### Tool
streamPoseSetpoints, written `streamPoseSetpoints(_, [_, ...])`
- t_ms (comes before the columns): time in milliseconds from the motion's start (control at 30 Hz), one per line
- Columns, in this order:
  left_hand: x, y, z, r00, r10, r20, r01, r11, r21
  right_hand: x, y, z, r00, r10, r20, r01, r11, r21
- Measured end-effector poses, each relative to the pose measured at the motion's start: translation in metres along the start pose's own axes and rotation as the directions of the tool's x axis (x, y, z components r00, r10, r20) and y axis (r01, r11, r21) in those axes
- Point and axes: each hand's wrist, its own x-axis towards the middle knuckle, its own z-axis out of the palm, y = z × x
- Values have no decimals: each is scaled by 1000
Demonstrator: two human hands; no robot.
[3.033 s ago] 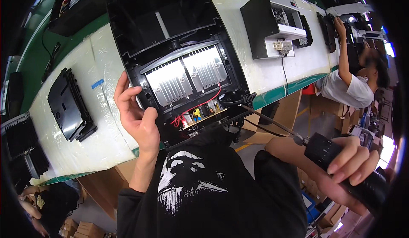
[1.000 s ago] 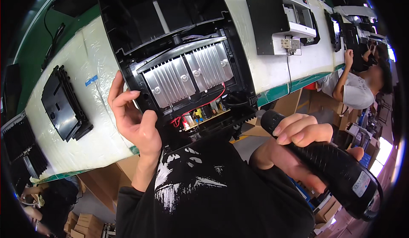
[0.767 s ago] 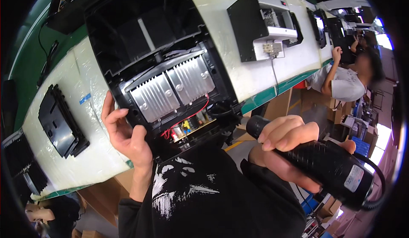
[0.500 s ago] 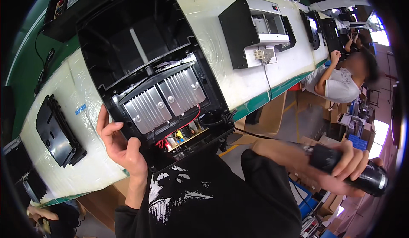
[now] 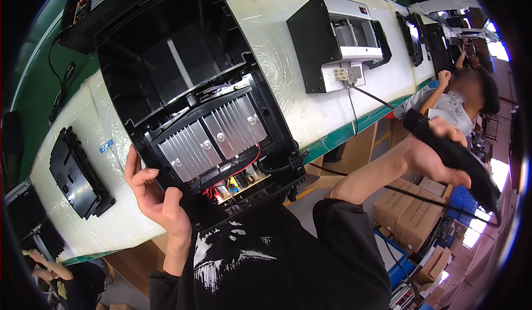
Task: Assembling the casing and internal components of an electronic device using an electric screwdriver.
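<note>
A black plastic housing (image 5: 166, 60) lies with its inside showing, its near end against my shirt. Two finned metal heat sinks (image 5: 191, 150) are fixed in it, with red wires and a small circuit board (image 5: 241, 185) below them. My left hand (image 5: 160, 199) is at its left side, fingers curled and thumb over the edge. Raised to the right, my right hand (image 5: 424, 155) is wrapped round a black electric screwdriver (image 5: 465, 163). Its long shaft points left, overlapping in view the grey terminal block (image 5: 348, 75) of a white-and-black device (image 5: 316, 44); contact cannot be told.
A plastic-covered workbench (image 5: 271, 27) runs across. Stacked black panels (image 5: 77, 174) lie at left, another black unit (image 5: 83, 21) far left. The screwdriver's cable (image 5: 426, 199) loops at right, above cardboard boxes (image 5: 407, 213). A co-worker (image 5: 457, 107) is at the right; another person (image 5: 72, 279) is lower left.
My right hand has moved up with the screwdriver, whose shaft now shows clearly and points left. The housing has shifted only slightly; my left hand stays at its side.
</note>
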Motion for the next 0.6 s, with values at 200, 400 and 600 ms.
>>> streamPoseSetpoints(200, [0, 0, 0, 1000, 9, -9, -9, 999, 36, 28, 23, -7, 957, 210, 200, -240, 961, 139])
streamPoseSetpoints(400, [1, 0, 1, 1000, 19, -24, -19, 1000, -1, 62, 64, 66, 866, 379, 327, -321, 922, -219])
streamPoseSetpoints(600, [-2, -6, -2, 999, 51, -18, -52, 998, -38, 36, 79, 89, 840, 456, 294, -334, 862, -381])
